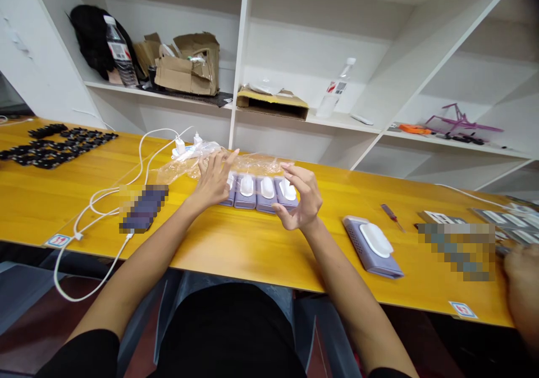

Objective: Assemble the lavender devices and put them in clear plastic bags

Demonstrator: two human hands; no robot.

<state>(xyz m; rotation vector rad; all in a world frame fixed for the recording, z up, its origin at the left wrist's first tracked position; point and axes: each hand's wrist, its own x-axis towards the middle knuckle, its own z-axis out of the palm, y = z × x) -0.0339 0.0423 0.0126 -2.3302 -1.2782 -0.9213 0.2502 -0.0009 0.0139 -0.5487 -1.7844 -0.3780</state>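
Several purple boxes point(245, 199) with white oval tops stand side by side in a row on the yellow table. At the row's left end is my left hand point(214, 177), its fingers spread and partly covering the leftmost box. My right hand point(304, 195) curves around the right end of the row, thumb and fingers wide apart; whether it touches the last box I cannot tell. Behind the row lies crumpled clear plastic film point(261, 163). Another purple box point(373, 246) with a white top sits apart, to the right of my right arm.
A phone point(145, 208) on a white charging cable point(90, 204) lies at left, with many small black parts point(54, 145) beyond. A screwdriver point(392, 217) rests at right, near a co-worker's hand point(522, 288). Shelves behind hold bottles point(120, 52) and torn cardboard boxes point(189, 66).
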